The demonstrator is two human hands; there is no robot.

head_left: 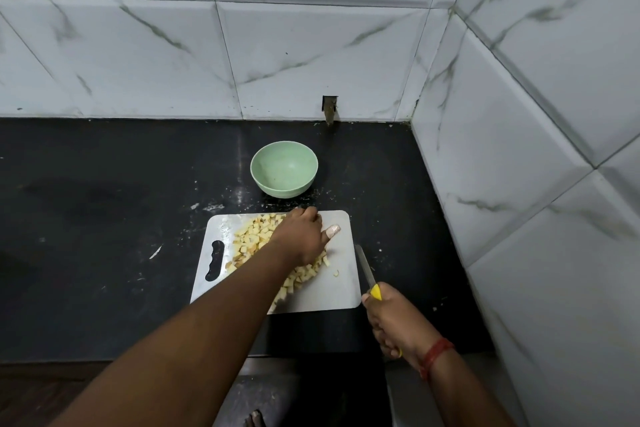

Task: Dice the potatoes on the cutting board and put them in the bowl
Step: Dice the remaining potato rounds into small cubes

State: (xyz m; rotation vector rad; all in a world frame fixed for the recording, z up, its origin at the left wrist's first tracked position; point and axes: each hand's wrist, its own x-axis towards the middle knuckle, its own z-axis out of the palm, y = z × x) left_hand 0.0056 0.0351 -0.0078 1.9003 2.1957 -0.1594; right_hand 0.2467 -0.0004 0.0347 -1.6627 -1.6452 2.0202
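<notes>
A person stands at a black kitchen counter (104, 218) set into a corner of white marble-patterned wall tiles (311, 45). On a pale cutting board (341, 291) at the counter's near edge lies a heap of diced potato (252, 236), the yellow cubes spread from the board's far-left area down toward its near side. The left hand (299, 234) reaches across the pile, palm down with fingers curled over the far cubes and the thumb stretched out to the right; whether it has actually closed on any pieces cannot be told. The right hand (391, 319), a red thread band at the wrist, grips the yellow handle of a knife (365, 269), whose blade points away from the person along the board's right edge, clear of the potato. A light green bowl (284, 168) sits on the counter just beyond the board's far edge, with no potato in it. A dark handle slot marks the board's left side.
</notes>
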